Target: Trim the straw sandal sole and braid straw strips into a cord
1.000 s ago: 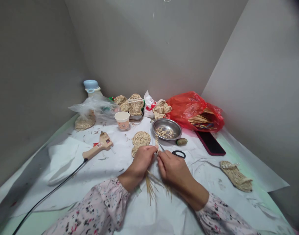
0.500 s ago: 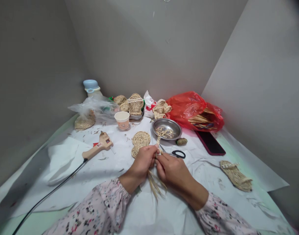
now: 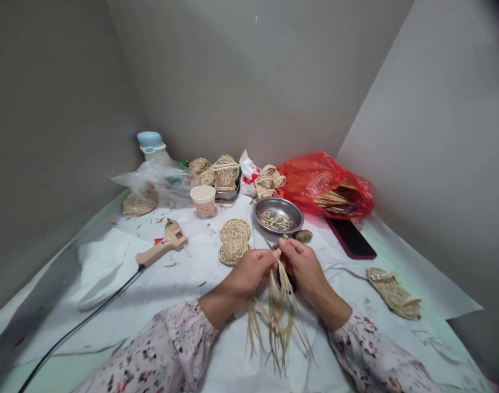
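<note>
Both my hands meet over the middle of the white-covered table, pinching a bunch of pale straw strands [image 3: 281, 305]. My left hand [image 3: 253, 271] has its fingertips closed on the upper end of the bunch. Close beside it, my right hand [image 3: 304, 266] grips the same end, and a short tip pokes up above its fingers. Loose strand ends fan out downward between my wrists. Scissors [image 3: 289, 281] lie below and behind the hands, mostly hidden. Just beyond my left hand is a coiled straw sole shape [image 3: 235, 240], lying flat.
At left lies a glue gun [image 3: 167, 243] with its cord; a paper cup [image 3: 203, 201] stands behind it. A metal bowl [image 3: 298, 218] holds straw scraps, near a thread spool [image 3: 303, 236]. To the right are a red bag [image 3: 310, 169], a phone [image 3: 351, 238] and a woven slipper [image 3: 392, 293].
My hands have shifted slightly right. The straw strands, mostly hidden under my hands before, now hang spread in view. The scissors' handle is now largely covered.
</note>
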A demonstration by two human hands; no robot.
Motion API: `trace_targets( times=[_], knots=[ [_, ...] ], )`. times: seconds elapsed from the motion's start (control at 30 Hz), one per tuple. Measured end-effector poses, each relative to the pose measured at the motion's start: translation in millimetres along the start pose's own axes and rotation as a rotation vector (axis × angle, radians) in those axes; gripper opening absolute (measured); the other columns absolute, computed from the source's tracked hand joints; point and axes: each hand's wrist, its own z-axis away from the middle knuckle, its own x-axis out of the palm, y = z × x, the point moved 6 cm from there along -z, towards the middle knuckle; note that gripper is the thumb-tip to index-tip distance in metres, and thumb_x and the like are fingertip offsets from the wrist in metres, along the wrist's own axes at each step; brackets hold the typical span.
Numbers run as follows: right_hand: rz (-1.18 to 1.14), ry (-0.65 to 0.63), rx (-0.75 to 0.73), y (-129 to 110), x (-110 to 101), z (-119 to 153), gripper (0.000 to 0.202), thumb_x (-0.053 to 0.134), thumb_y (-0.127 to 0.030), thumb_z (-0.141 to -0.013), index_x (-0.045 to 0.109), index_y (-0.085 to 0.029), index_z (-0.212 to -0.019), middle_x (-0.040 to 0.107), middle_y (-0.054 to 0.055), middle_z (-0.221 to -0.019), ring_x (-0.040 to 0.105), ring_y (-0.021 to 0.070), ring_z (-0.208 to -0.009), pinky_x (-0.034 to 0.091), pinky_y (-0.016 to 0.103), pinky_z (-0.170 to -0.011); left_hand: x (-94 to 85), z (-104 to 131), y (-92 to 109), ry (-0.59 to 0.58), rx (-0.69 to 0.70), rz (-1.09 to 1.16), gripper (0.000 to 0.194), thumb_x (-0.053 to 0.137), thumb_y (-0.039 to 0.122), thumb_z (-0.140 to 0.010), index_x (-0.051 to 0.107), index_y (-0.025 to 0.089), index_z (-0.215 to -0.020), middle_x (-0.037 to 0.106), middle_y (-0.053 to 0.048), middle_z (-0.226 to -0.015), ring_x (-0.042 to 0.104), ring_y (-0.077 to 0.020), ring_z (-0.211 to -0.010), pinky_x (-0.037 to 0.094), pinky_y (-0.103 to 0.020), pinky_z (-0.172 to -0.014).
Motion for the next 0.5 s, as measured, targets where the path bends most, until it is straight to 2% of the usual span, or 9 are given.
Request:
trace_targets(
  times=[0.13,0.23,0.4,0.5],
  knots=[
    [-0.135,-0.092,0.115,4.6,6.9,3.7,0.036,0.062,-0.052,-0.079,0.06,-0.016,-0.076,0.044,-0.006,-0.046,0.031,0.0063,-0.039,0.02,0.02,-0.04,6.1,4.2,0.1,-0.085,-0.03,-0.033,0.043,0.062,0.057,-0.072,0.05,0.017,-0.063,0.044,0.005,-0.054,0.031,-0.0063,-0.045,0.016,-0.022,-0.044],
    [-0.172,-0.157,0.174,5.7,10.8,6.8,0.037,0.063,-0.052,-0.078,0.058,-0.015,-0.072,0.043,-0.007,-0.045,0.028,0.0057,-0.038,0.017,0.019,-0.04,6.3,7.9,-0.9,-0.088,-0.078,-0.086,0.043,0.064,0.057,-0.069,0.051,0.017,-0.061,0.043,0.005,-0.052,0.031,-0.007,-0.044,0.017,-0.023,-0.044],
    [-0.183,-0.166,0.149,5.4,10.4,7.0,0.036,0.066,-0.05,-0.077,0.058,-0.016,-0.07,0.042,-0.007,-0.048,0.031,0.0052,-0.04,0.02,0.019,-0.04,8.7,9.7,-2.8,-0.089,-0.101,-0.111,0.04,0.065,0.054,-0.069,0.05,0.017,-0.062,0.039,0.006,-0.052,0.027,-0.0064,-0.044,0.015,-0.023,-0.045],
    [-0.199,-0.125,0.126,7.8,6.0,3.6,0.034,0.065,-0.049,-0.078,0.061,-0.016,-0.078,0.045,-0.007,-0.05,0.035,0.0061,-0.041,0.026,0.019,-0.041,10.9,6.2,-2.3,-0.07,-0.042,-0.078,0.041,0.062,0.056,-0.072,0.05,0.017,-0.064,0.043,0.004,-0.055,0.03,-0.0073,-0.046,0.016,-0.024,-0.046]
  ],
)
